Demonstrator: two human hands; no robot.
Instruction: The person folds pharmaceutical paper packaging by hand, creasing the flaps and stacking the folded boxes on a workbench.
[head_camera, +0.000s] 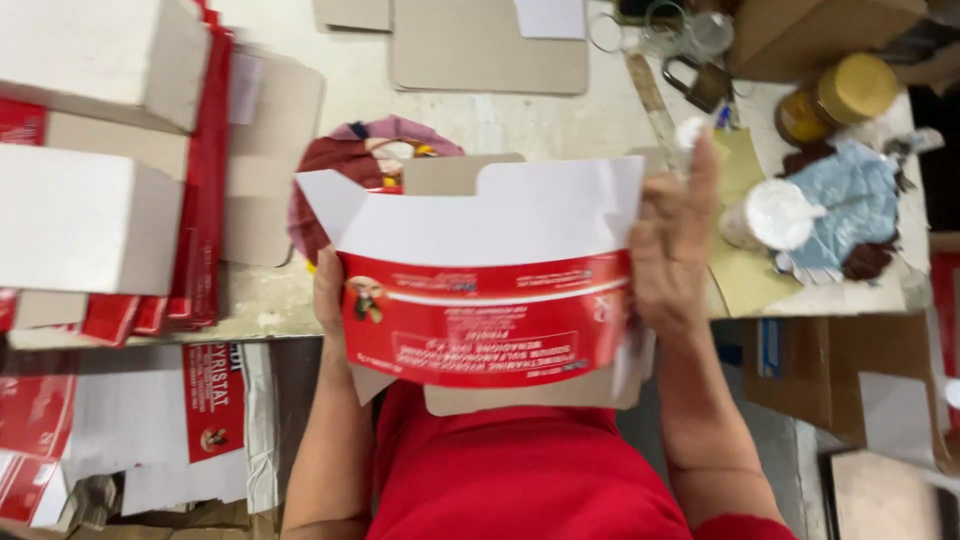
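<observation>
Two bare hands held one flat carton blank (487, 290) up above the red-shirted lap, clear of the table edge (262, 318). Gripped at both short ends: left hand (329, 292) clasped around the left end, mostly hidden behind the card; right hand (673, 250) clamped on the right end, index finger stretched up along that edge. Lay with long axis running straight from one grip to the other, level across the view, flaps pointing away from the body toward the table. Showed stiff, thin paperboard: upper half plain matte white with angled tabs and a shallow notch cut in the top edge, lower half a glossy red printed panel, the print upside down as seen. Backed by a second brown, uncoated card (530, 395) that peeked out above the notch and below the red panel. Beyond the left grip, stacked white rectangular boxes (85, 215) over a pile of red flat blanks (205, 180). Behind the carton, between the grips, a round maroon cushion-like bundle (345, 165) of soft cloth. Past the right grip, a white-lidded round pot (772, 215), a crumpled pale blue rag (855, 205), and a jar with a yellow lid (838, 98). Farther off, flat brown cardboard sheets (488, 45) with rounded corners on the scuffed pale tabletop.
</observation>
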